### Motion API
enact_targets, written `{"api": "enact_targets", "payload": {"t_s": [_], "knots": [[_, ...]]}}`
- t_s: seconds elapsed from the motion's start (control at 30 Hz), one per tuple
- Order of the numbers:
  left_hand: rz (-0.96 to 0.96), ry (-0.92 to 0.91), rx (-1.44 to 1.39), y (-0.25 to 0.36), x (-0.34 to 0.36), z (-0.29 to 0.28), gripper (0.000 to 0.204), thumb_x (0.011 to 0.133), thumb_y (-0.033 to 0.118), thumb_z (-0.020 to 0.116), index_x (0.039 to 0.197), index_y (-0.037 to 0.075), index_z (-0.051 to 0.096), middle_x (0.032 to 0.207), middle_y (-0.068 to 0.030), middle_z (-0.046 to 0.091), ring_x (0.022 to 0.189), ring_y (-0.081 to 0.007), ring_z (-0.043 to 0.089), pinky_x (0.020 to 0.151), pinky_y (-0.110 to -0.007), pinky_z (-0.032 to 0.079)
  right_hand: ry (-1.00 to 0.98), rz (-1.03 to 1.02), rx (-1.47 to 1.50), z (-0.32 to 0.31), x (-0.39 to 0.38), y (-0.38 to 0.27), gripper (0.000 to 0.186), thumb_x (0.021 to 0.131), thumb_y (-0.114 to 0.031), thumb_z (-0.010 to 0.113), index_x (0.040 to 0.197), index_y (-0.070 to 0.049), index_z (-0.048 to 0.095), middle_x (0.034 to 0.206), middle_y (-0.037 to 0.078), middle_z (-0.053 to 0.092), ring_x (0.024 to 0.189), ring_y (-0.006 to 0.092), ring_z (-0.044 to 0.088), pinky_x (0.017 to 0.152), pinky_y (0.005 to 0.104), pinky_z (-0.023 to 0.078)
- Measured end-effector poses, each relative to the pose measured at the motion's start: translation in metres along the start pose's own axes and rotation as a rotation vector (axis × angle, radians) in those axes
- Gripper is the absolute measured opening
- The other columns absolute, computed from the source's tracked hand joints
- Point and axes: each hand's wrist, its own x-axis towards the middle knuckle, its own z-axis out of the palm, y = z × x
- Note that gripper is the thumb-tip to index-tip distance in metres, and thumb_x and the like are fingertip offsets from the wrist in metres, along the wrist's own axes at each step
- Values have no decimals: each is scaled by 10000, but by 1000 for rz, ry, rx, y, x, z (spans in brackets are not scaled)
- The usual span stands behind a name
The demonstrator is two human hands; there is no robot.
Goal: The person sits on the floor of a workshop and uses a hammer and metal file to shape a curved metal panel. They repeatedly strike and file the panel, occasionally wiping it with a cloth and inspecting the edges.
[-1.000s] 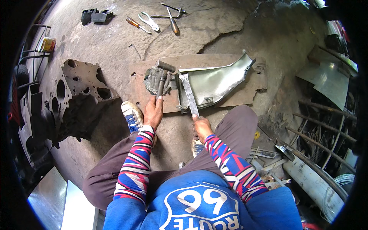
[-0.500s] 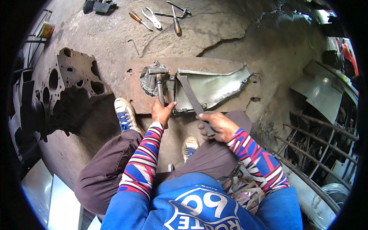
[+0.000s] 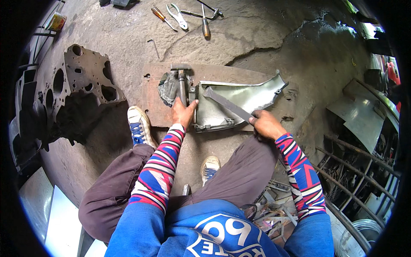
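Note:
My left hand (image 3: 184,113) is closed round the handle of a hammer (image 3: 182,88), whose head points away from me over a crumpled grey pad (image 3: 168,89). The thumb of that hand is by the left edge of a silver, tapered sheet-metal panel (image 3: 254,95). My right hand (image 3: 267,125) grips a long flat dark metal bar (image 3: 229,106). The bar slants across the panel, its far end near the panel's upper left corner; whether it touches the metal I cannot tell. Panel and pad lie on a brown, worn board (image 3: 150,103) on the floor.
Beyond the board lie a hex key (image 3: 153,48), a screwdriver (image 3: 164,18), pliers (image 3: 177,17) and another screwdriver (image 3: 206,26). A rusty engine block (image 3: 87,73) stands at left. Metal bars (image 3: 355,156) and sheet scraps (image 3: 364,120) crowd the right.
My right hand has moved right and away from me, and the bar now slants flatter across the panel. The hammer in my left hand has shifted slightly farther away. The view has shifted slightly.

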Motion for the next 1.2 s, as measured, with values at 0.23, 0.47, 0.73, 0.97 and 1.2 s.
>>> {"api": "enact_targets", "payload": {"t_s": [0.23, 0.47, 0.73, 0.97, 1.2], "knots": [[258, 1, 152, -2, 46, 8, 487, 852, 280, 772, 1190, -13, 579, 1073, -290, 681, 1045, -456, 653, 904, -478, 517, 85, -135, -312, -19, 9, 6, 442, 951, -462, 598, 1043, -52, 735, 1012, 228, 714, 1012, 410, 662, 905, 501, 504], [431, -307, 239, 25, 87, -9, 450, 868, 226, 757, 1190, -22, 566, 1061, -281, 668, 1040, -432, 647, 886, -464, 503, 243, -132, -240, -6, 16, 16, 460, 954, -486, 599, 1025, -53, 737, 971, 211, 719, 967, 402, 671, 851, 494, 513], [456, -376, 382, 45, 92, -13, 384, 883, 250, 757, 1117, 11, 570, 1052, -265, 670, 1037, -435, 643, 863, -485, 490, 235, -26, -185, 11, 24, 32, 496, 962, -523, 565, 1056, -68, 739, 1031, 230, 715, 1007, 422, 666, 883, 515, 508], [453, -332, 407, 44, 87, -14, 378, 890, 250, 753, 1120, 18, 563, 1065, -268, 669, 1040, -452, 636, 861, -503, 488, 168, 2, -298, 20, 34, 32, 514, 986, -517, 515, 1059, -59, 737, 1064, 230, 715, 1046, 413, 662, 922, 508, 504], [460, 19, 348, 66, 22, -35, 303, 929, 228, 692, 1102, 36, 533, 922, -254, 658, 931, -476, 639, 777, -560, 489, 132, 54, -222, 28, 42, 39, 528, 996, -529, 480, 1061, -72, 735, 1098, 223, 710, 1070, 408, 656, 949, 518, 493]]}}
